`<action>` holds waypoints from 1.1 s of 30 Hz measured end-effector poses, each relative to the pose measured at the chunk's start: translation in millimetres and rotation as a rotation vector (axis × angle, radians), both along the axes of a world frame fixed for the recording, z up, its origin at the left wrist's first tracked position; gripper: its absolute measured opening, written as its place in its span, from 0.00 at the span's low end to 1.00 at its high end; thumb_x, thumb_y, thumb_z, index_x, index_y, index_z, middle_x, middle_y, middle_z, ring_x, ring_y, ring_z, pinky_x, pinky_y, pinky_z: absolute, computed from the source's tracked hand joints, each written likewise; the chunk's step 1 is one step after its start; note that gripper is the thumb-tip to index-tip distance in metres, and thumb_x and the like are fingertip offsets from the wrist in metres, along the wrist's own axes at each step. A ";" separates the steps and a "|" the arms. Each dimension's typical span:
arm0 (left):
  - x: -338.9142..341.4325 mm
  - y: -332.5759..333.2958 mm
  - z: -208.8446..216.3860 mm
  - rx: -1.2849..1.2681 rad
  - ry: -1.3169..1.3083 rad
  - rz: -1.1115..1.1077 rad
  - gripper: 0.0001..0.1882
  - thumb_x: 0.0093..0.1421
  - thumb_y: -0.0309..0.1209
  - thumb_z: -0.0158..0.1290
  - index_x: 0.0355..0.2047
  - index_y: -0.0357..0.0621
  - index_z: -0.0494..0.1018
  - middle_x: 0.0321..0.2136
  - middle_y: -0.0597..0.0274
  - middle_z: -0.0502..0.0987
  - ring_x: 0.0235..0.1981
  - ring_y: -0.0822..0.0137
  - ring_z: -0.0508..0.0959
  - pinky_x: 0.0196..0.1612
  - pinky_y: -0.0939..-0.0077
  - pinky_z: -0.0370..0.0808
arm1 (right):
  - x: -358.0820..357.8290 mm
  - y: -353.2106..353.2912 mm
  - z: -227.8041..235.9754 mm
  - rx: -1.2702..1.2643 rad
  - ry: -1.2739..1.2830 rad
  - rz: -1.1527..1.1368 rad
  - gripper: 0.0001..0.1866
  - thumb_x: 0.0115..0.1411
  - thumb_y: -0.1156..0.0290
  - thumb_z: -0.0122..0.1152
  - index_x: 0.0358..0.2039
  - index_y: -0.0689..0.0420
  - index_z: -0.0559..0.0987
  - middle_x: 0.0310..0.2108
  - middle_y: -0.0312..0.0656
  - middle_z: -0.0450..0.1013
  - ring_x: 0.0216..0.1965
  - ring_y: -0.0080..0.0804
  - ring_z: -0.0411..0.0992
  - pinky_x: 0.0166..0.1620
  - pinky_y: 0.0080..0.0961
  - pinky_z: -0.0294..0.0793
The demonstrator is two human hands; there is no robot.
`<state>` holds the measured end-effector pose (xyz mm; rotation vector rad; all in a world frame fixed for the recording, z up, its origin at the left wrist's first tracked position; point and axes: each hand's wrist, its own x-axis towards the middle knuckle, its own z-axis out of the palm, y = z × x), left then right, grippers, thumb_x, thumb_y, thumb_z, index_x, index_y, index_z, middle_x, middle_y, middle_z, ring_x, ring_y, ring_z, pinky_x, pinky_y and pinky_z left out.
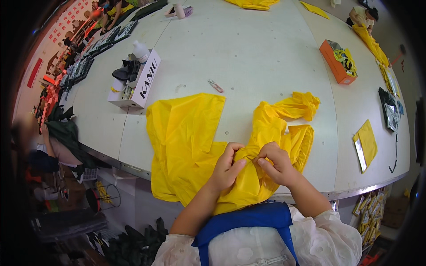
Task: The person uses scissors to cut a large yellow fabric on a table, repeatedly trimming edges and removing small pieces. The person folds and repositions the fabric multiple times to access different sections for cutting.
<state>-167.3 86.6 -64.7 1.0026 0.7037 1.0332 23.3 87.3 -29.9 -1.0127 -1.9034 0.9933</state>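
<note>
A bright yellow garment (184, 128) of thin fabric lies over the near edge of the table. It spreads flat to the left and bunches up to the right, where two sleeve-like parts stretch away. My left hand (227, 167) pinches a gathered fold of it near the middle. Close by on the right, my right hand (276, 163) has thumb and fingers pressed together on the same fabric. What exactly lies between the fingertips is too small to make out. Beyond the garment rests a small pair of thread snips (215, 86).
On the left stands a white box (148, 77) holding a white bottle and dark items. An orange box (330, 62) with yellow straps is at right. Nearer lies a flat yellow packet (366, 146). Other people (364, 17) work around the pale table (248, 48).
</note>
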 end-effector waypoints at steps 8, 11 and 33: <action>10.8 -10.0 1.2 0.239 0.345 0.212 0.15 0.57 0.21 0.53 0.43 0.39 0.62 0.35 0.57 0.71 0.37 0.72 0.72 0.41 0.78 0.70 | -4.4 -8.0 26.2 0.246 -0.368 0.010 0.13 0.48 0.78 0.58 0.35 0.50 0.78 0.29 0.38 0.69 0.31 0.41 0.70 0.36 0.31 0.68; 13.2 -10.2 4.2 0.397 0.426 0.258 0.15 0.56 0.20 0.54 0.41 0.40 0.62 0.35 0.59 0.70 0.37 0.72 0.71 0.42 0.79 0.69 | -2.2 -5.8 26.8 0.190 -0.356 0.050 0.14 0.49 0.77 0.60 0.37 0.50 0.78 0.29 0.41 0.68 0.31 0.42 0.71 0.34 0.32 0.72; -60.0 -11.7 26.9 0.235 -0.788 -0.095 0.08 0.53 0.22 0.49 0.34 0.47 0.72 0.24 0.68 0.72 0.38 0.63 0.76 0.46 0.56 0.70 | -1.3 2.1 -5.6 -0.541 0.533 -0.236 0.03 0.59 0.78 0.57 0.32 0.59 0.72 0.28 0.31 0.71 0.32 0.15 0.70 0.35 0.14 0.69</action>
